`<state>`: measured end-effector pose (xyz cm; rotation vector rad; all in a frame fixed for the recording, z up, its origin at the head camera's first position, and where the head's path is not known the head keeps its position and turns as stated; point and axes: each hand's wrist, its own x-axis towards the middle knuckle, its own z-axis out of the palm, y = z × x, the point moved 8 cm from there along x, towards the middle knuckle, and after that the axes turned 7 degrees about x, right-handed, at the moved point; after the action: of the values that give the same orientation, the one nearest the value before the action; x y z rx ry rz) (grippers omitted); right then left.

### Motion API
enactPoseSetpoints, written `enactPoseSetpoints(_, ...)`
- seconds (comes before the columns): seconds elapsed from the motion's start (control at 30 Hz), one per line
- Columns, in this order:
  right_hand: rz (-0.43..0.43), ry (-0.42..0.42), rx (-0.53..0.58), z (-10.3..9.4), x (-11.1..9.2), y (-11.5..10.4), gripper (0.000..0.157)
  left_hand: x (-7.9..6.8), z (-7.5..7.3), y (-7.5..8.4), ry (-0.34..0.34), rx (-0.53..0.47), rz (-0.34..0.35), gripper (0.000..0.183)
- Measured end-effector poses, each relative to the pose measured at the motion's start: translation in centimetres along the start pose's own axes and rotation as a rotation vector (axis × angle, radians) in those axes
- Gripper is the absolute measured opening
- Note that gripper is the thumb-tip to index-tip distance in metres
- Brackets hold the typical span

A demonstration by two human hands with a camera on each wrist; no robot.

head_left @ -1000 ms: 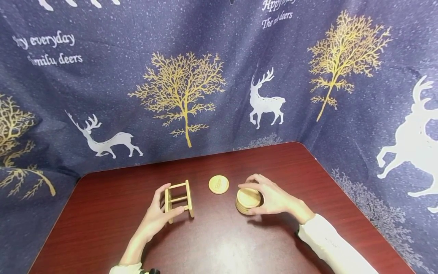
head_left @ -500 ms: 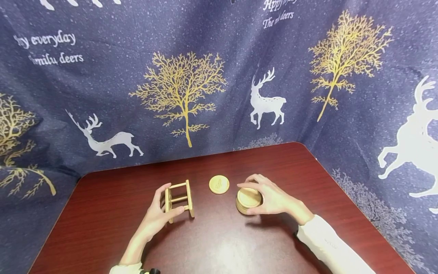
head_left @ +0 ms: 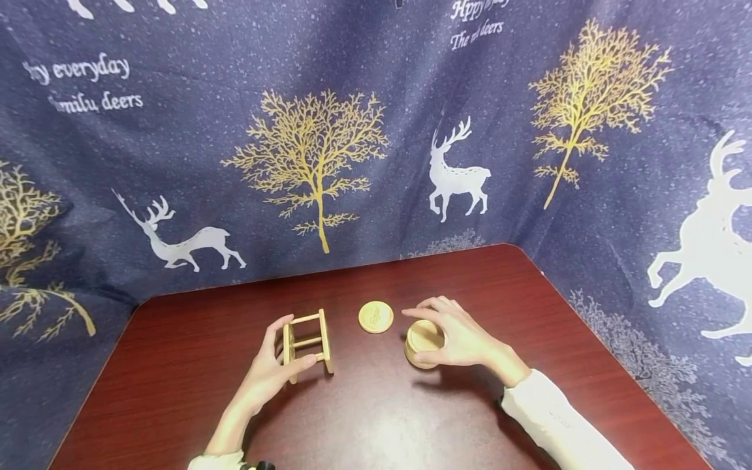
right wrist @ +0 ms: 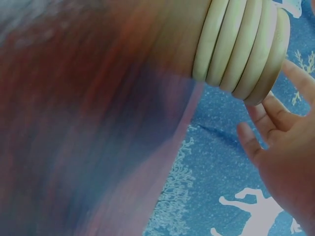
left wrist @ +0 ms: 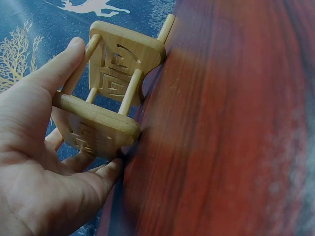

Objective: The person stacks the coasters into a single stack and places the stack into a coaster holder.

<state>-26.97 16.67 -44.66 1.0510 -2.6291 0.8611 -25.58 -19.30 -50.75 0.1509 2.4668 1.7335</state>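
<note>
My left hand [head_left: 267, 372] grips a small light-wood coaster holder [head_left: 325, 339], thumb on its near side and a finger on its far side. In the left wrist view the coaster holder [left wrist: 118, 59] has two carved end plates joined by round rods. My right hand [head_left: 464, 336] arches over a stack of round wooden coasters [head_left: 425, 336], index finger stretched out past the far edge and thumb in front of it. Several coasters [right wrist: 241, 44] show in the right wrist view, the top one slightly offset; fingertips lie behind it. A single coaster [head_left: 376, 316] lies flat between the hands.
The dark red table [head_left: 364, 418] reflects light near its front. A blue cloth [head_left: 388, 143] printed with deer and trees hangs behind it and along the right side.
My right hand has shifted slightly left over the stack, its index finger straightening further beyond the edge. The left hand, coaster holder and single coaster have stayed put.
</note>
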Motion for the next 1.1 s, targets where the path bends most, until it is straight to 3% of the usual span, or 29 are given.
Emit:
enactPoseSetpoints(0.67, -0.002, 0.038, 0.004, 0.4, 2.8, -2.4, 0.079, 0.0, 0.0, 0.0, 0.002, -0.005, 0.001, 0.102)
enactPoseSetpoints(1.1, 0.002, 0.020, -0.011, 1.2, 4.0, -2.6, 0.078, 0.0, 0.0, 0.0, 0.000, -0.008, -0.002, 0.101)
